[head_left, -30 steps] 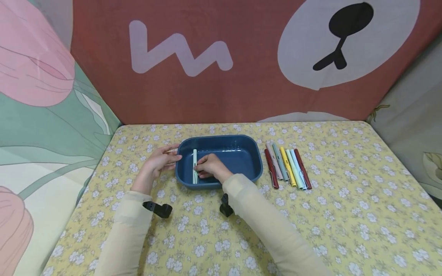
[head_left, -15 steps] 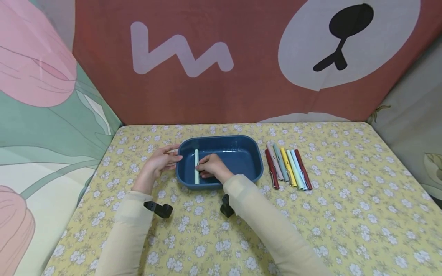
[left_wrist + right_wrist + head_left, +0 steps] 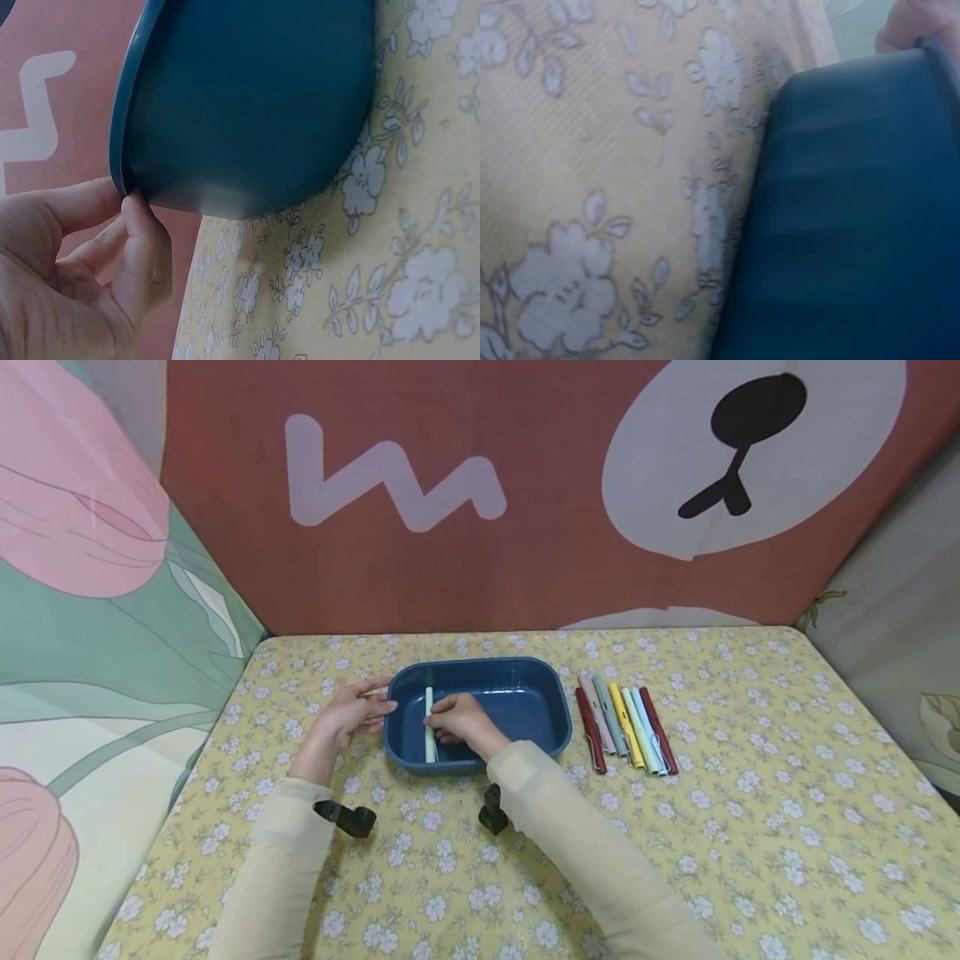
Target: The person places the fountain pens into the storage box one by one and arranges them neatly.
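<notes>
Mint-green pen (image 3: 430, 747) is inside the blue tub (image 3: 487, 673); our right hand (image 3: 462, 720) pinches it mid-length, our left hand (image 3: 351, 711) pinches the rim (image 3: 118, 135). We judge the pen light, stiff, slightly slippery, best held mid-barrel.
</notes>
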`<state>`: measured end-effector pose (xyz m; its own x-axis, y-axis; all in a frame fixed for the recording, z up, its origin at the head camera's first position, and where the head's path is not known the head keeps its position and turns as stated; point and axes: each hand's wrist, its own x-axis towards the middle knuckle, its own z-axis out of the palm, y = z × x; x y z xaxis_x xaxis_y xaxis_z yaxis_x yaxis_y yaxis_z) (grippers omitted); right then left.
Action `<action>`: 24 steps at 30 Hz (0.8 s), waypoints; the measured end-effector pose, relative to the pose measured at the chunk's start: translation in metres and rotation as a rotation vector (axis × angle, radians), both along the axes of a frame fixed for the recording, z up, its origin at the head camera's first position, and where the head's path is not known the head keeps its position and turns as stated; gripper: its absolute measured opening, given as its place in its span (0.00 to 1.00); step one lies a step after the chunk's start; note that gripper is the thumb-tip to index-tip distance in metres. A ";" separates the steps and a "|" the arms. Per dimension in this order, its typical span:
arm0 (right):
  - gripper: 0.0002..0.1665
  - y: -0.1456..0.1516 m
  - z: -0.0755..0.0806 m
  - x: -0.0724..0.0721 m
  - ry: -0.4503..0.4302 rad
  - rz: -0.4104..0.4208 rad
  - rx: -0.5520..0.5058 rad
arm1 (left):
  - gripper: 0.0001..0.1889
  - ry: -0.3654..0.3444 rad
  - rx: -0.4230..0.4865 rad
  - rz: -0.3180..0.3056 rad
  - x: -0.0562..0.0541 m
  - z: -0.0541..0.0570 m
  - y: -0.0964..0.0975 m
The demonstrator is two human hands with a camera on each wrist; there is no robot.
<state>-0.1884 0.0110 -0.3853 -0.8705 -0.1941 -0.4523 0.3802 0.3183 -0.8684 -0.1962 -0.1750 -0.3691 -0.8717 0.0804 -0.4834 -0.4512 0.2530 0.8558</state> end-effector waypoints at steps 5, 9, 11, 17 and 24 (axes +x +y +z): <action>0.21 0.002 0.009 0.003 -0.006 0.034 -0.041 | 0.30 0.013 -0.010 -0.007 0.002 0.000 0.000; 0.22 0.007 0.019 0.005 0.004 0.073 -0.075 | 0.30 0.021 -0.018 -0.013 0.003 0.000 0.000; 0.22 0.011 0.024 0.006 0.008 0.086 -0.092 | 0.30 0.020 -0.021 -0.009 0.003 -0.001 0.000; 0.24 0.028 0.039 0.003 -0.016 0.078 -0.133 | 0.31 0.017 -0.015 0.001 0.002 -0.001 0.000; 0.25 0.062 0.053 -0.001 -0.006 0.064 -0.161 | 0.31 0.009 -0.008 0.007 0.001 0.000 0.000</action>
